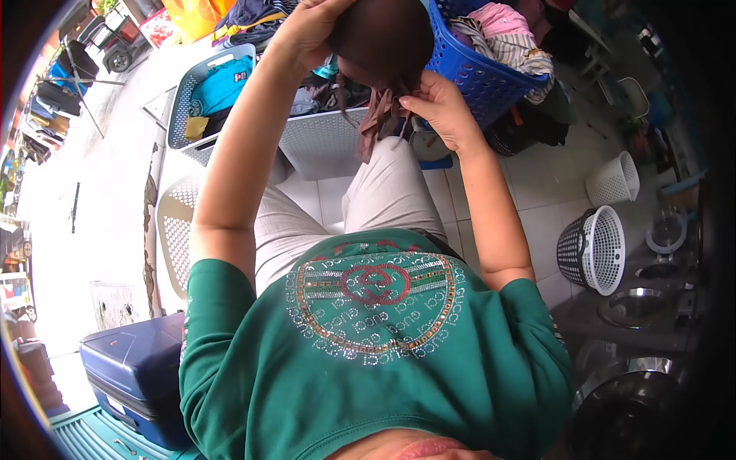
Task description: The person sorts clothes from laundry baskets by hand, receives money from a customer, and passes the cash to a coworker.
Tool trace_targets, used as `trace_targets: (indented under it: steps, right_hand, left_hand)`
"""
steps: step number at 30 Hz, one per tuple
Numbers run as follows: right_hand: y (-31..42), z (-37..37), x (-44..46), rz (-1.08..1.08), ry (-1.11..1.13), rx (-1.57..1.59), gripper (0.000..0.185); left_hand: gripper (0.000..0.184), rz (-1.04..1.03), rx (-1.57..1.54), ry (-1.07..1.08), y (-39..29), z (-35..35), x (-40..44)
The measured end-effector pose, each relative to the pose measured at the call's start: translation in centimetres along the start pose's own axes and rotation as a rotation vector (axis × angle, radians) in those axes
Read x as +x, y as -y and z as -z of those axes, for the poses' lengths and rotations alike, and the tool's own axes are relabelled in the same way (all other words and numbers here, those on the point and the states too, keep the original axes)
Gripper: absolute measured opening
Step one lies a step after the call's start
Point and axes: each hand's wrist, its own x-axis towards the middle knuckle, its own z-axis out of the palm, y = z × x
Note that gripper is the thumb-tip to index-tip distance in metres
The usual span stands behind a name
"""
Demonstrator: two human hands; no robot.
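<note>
A dark brown garment with a rounded, cup-like part (387, 38) and thin hanging straps is held up at the top centre. My left hand (313, 31) grips its upper left edge, fingers closed round the cloth. Lower on the right, my right hand (438, 103) pinches the garment near its straps. Paler brown cloth (373, 126) dangles below, over my knee. Behind it stands a grey basket (326, 146) with mixed clothes. To the left, another grey basket (182, 115) contains a turquoise garment (218, 86).
A blue basket (477, 84) of clothes stands at the upper right. White (613, 178) and black-and-white baskets (606, 249) are on the right. A dark blue suitcase (134, 368) lies at lower left. A clothes rack (88, 100) stands at upper left.
</note>
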Motion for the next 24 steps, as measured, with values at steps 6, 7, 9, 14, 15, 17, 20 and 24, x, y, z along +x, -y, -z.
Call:
trace_targets:
  steps: [6,7,9,14,15,17,20,24]
  right_hand:
    - [0.5,0.5,-0.2,-0.095,-0.005,0.039,0.022]
    - [0.2,0.6,-0.1,-0.096,-0.004,0.038,0.022]
    - [-0.6,1.1,-0.1,-0.003,-0.076,-0.092,0.017]
    - [-0.1,0.4,-0.5,-0.071,-0.196,-0.053,0.019]
    - [-0.2,0.7,-0.4,-0.211,-0.217,-0.021,0.020]
    - [-1.6,0.3,0.1,0.419,-0.466,-1.032,0.033]
    - [-1.2,-2.9,1.2,0.516,-0.422,-0.766,0.046]
    - [-2.3,-5.0,2.6,0.173,-0.285,-0.208,0.035]
  left_hand:
    - [0.045,0.162,-0.162,-0.082,-1.3,3.0,0.0]
    - [0.045,0.181,-0.220,-0.060,-1.3,3.5,0.1]
    - [0.046,0.176,-0.198,-0.096,-0.8,4.7,0.4]
    - [0.046,0.211,-0.166,-0.153,-0.7,4.5,-0.5]
    - [0.046,0.244,-0.175,-0.167,-0.7,4.3,-0.8]
    - [0.047,0.278,-0.186,-0.178,-0.2,4.3,-0.7]
    - [0.044,0.297,-0.235,-0.102,1.0,3.7,-0.6]
    - [0.041,0.137,-0.139,-0.086,2.3,1.9,-1.1]
